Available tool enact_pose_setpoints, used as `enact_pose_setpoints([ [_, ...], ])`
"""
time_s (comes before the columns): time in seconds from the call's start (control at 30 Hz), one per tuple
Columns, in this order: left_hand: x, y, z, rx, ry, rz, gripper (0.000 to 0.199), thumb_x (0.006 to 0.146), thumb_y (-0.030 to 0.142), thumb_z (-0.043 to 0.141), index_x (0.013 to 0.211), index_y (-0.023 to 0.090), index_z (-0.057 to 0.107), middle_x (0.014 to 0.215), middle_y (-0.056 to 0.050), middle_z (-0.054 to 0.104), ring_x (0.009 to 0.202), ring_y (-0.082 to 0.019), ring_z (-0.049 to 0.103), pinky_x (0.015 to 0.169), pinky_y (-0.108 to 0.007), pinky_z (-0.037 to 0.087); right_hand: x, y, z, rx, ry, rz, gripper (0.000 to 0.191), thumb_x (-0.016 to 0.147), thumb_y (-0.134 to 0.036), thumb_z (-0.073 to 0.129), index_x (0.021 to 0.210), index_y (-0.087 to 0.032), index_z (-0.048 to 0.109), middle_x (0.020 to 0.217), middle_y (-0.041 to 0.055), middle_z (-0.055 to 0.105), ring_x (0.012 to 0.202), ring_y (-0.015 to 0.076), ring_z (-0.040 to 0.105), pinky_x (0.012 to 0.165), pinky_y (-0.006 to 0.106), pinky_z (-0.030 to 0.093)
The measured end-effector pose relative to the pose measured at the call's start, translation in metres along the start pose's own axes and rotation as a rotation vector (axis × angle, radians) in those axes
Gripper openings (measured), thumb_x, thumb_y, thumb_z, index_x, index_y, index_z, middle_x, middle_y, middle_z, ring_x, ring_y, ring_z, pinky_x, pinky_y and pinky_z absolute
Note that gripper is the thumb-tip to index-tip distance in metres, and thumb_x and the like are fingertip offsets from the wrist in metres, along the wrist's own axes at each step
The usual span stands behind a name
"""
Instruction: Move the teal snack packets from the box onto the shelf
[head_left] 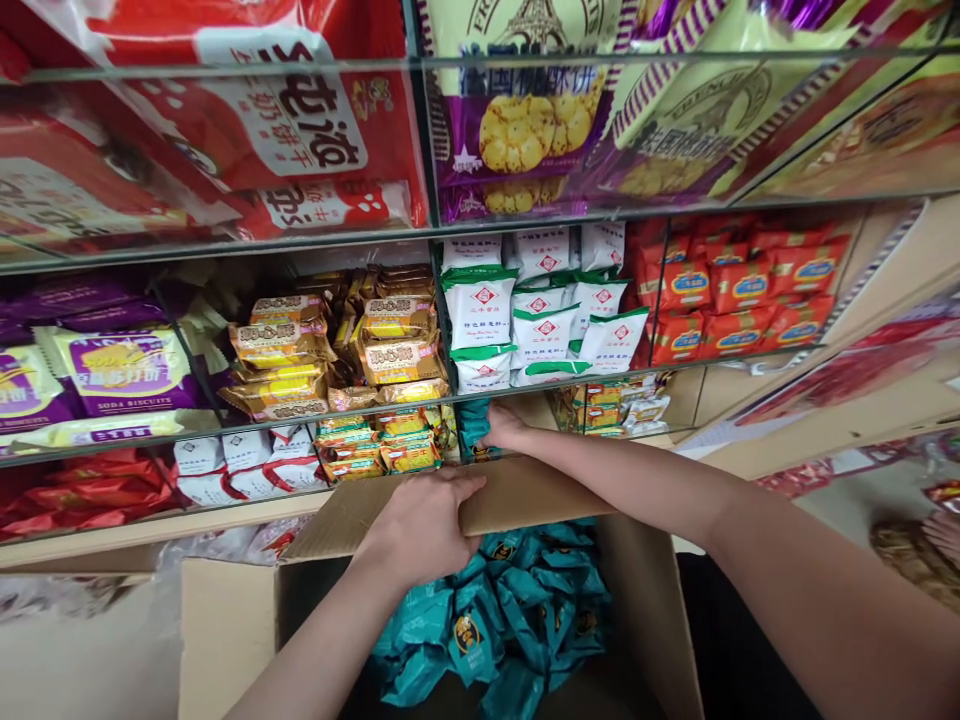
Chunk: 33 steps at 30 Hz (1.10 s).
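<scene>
- While the left hand grips the flap, fingers bent over its upper edge, the right hand reaches into a bottom slot of the shelf.
- Right hand touches the teal stack at the slot's left side; fingertips hidden, cannot tell whether they grasp a packet or have let go.
- Teal packets: crinkled, slightly shiny wrappers, jumbled loose in the carton, dark and gold print.
- Carton: plain brown cardboard, matte, flaps spread, set right in front of the shelf.
- Right forearm crosses above the carton.
- Shelf: thin clear panes, greenish edges, dividing it into slots.
- Just above the right hand: white packets, pillow-shaped, green edges, small red diamonds.
- Right of those: red packets, glossy, blocky, in neat rows.
- Left: gold packets, foil-like, crimped ends, stacked.
- Far left: purple packs, flat, white jagged seals.
- Bottom row, left of the teal stack: orange packets, small, shiny, piled in columns.
</scene>
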<state>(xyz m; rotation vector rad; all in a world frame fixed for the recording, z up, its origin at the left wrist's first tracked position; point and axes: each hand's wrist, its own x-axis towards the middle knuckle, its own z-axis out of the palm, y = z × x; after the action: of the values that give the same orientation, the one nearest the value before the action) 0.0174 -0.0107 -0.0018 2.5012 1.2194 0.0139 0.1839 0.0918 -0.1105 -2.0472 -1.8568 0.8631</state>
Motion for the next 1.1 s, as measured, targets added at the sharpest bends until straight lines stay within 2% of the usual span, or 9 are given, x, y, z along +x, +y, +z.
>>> enact_pose_setpoints([
  [0.27, 0.004, -0.002, 0.001, 0.003, 0.015, -0.006, 0.050, 0.065, 0.035, 0.054, 0.114, 0.028, 0.055, 0.113, -0.002, 0.060, 0.101, -0.022, 0.056, 0.088, -0.032, 0.041, -0.031, -0.018, -0.056, -0.179, -0.141, -0.134, 0.027, 0.056, -0.028, 0.074, 0.074, -0.014, 0.058, 0.082, 0.0085, 0.061, 0.077, 0.0228, 0.057, 0.063, 0.027, 0.040],
  [0.4, 0.004, -0.002, 0.003, 0.032, 0.021, 0.006, 0.047, 0.066, 0.038, 0.054, 0.112, 0.029, 0.057, 0.108, -0.001, 0.063, 0.096, -0.022, 0.058, 0.085, -0.032, 0.042, -0.124, -0.027, -0.085, -0.239, 0.038, -0.396, 0.015, 0.080, -0.031, 0.052, 0.081, -0.017, 0.057, 0.085, 0.0066, 0.060, 0.081, 0.0194, 0.054, 0.069, 0.028, 0.038],
  [0.47, 0.003, -0.002, 0.004, 0.048, 0.028, 0.006, 0.048, 0.066, 0.038, 0.054, 0.113, 0.030, 0.056, 0.107, -0.001, 0.064, 0.095, -0.023, 0.058, 0.083, -0.032, 0.042, -0.178, -0.023, -0.076, -0.270, 0.158, -0.621, 0.020, 0.087, -0.027, 0.041, 0.080, -0.016, 0.056, 0.080, 0.0062, 0.058, 0.082, 0.0180, 0.051, 0.073, 0.029, 0.037],
  [0.53, 0.002, -0.002, 0.005, 0.065, 0.040, 0.010, 0.050, 0.066, 0.039, 0.054, 0.115, 0.029, 0.055, 0.109, -0.002, 0.063, 0.097, -0.023, 0.058, 0.084, -0.032, 0.042, -0.215, -0.013, -0.047, -0.280, 0.103, -0.726, 0.022, 0.088, -0.026, 0.038, 0.079, -0.016, 0.056, 0.075, 0.0050, 0.057, 0.078, 0.0165, 0.051, 0.072, 0.027, 0.039],
  [0.6, 0.000, -0.001, 0.006, 0.091, 0.052, 0.024, 0.051, 0.066, 0.041, 0.053, 0.115, 0.027, 0.054, 0.110, -0.003, 0.062, 0.099, -0.023, 0.057, 0.085, -0.031, 0.042, -0.225, 0.003, -0.009, -0.343, 0.094, -0.667, 0.014, 0.083, -0.026, 0.047, 0.086, -0.016, 0.056, 0.092, 0.0087, 0.058, 0.087, 0.0197, 0.051, 0.079, 0.031, 0.039],
  [0.73, -0.002, 0.001, 0.005, 0.148, 0.088, 0.055, 0.050, 0.068, 0.043, 0.052, 0.115, 0.026, 0.055, 0.109, -0.004, 0.063, 0.096, -0.023, 0.058, 0.082, -0.032, 0.044, -0.185, 0.027, 0.048, -0.406, 0.225, -0.270, 0.051, 0.074, -0.020, 0.060, 0.122, -0.017, 0.043, 0.124, 0.0179, 0.041, 0.113, 0.0304, 0.038, 0.088, 0.040, 0.034],
  [0.93, -0.019, 0.010, 0.000, 0.182, 0.202, 0.122, 0.050, 0.069, 0.035, 0.054, 0.117, 0.022, 0.052, 0.118, -0.009, 0.056, 0.108, -0.025, 0.051, 0.092, -0.039, 0.038, -0.166, 0.026, 0.045, -0.316, 0.288, -0.139, 0.051, 0.070, -0.011, 0.054, 0.119, -0.017, 0.043, 0.108, 0.0149, 0.052, 0.102, 0.0279, 0.047, 0.084, 0.042, 0.036],
  [1.03, -0.050, 0.028, 0.022, -0.012, 0.438, 0.254, 0.047, 0.075, 0.029, 0.050, 0.121, 0.022, 0.047, 0.131, -0.008, 0.043, 0.123, -0.025, 0.033, 0.101, -0.044, 0.027, -0.194, 0.023, 0.033, 0.112, 0.329, -0.124, 0.062, 0.062, -0.012, 0.056, 0.121, -0.016, 0.037, 0.109, 0.0120, 0.053, 0.103, 0.0250, 0.048, 0.085, 0.038, 0.038],
  [1.1, -0.072, 0.047, 0.048, -0.305, 0.589, 0.116, 0.048, 0.079, 0.030, 0.047, 0.126, 0.023, 0.040, 0.132, -0.009, 0.041, 0.123, -0.023, 0.034, 0.099, -0.043, 0.030, -0.219, 0.018, 0.028, 0.715, 0.249, -0.093, 0.060, 0.062, -0.012, 0.051, 0.120, -0.018, 0.035, 0.106, 0.0095, 0.056, 0.098, 0.0226, 0.054, 0.079, 0.035, 0.043],
])
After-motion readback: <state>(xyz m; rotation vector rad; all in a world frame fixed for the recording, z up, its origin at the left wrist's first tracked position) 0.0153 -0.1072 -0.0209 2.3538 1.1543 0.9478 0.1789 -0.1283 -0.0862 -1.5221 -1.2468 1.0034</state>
